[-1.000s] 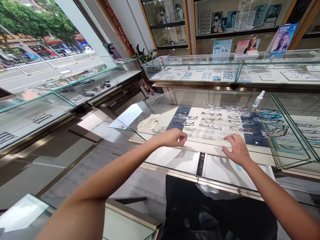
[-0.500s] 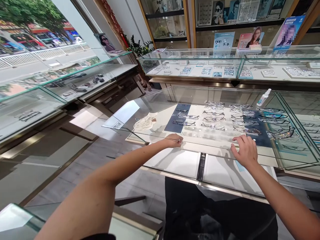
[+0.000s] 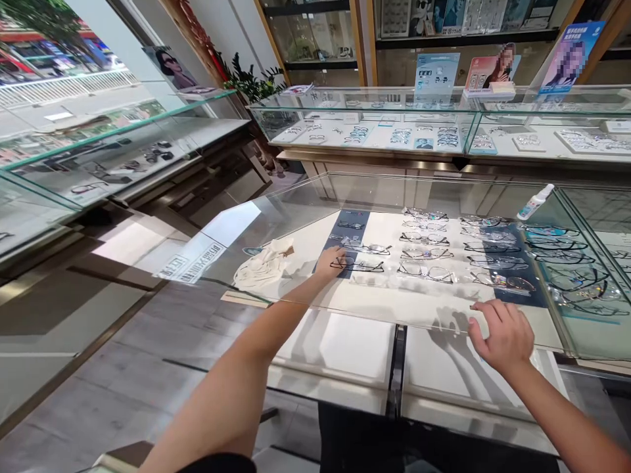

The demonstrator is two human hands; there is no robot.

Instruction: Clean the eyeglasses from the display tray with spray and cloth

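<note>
My left hand [image 3: 331, 263] reaches over the glass counter to the front pair of eyeglasses [image 3: 367, 265] in the left column. Its fingers are pinched at the left end of that frame. More eyeglasses [image 3: 424, 253] lie in columns to the right, some across dark blue strips. My right hand [image 3: 505, 334] is above the counter's front edge, fingers bent, thumb apart, holding nothing I can see. Nearest to it is the front pair of eyeglasses [image 3: 505, 282] in the right column. Left of my left hand lies a crumpled cream-coloured item [image 3: 263, 264].
A white spray bottle [image 3: 535, 202] stands at the back right of the counter. Below the glass top is a white drawer-like tray [image 3: 345, 355]. Glass display cases [image 3: 394, 131] are behind and to the left, with advertising cards [image 3: 436, 79] on the back one.
My left hand has moved forward and left, from the counter's front edge to the eyeglasses. My right hand appears lower and further right. The camera view has shifted.
</note>
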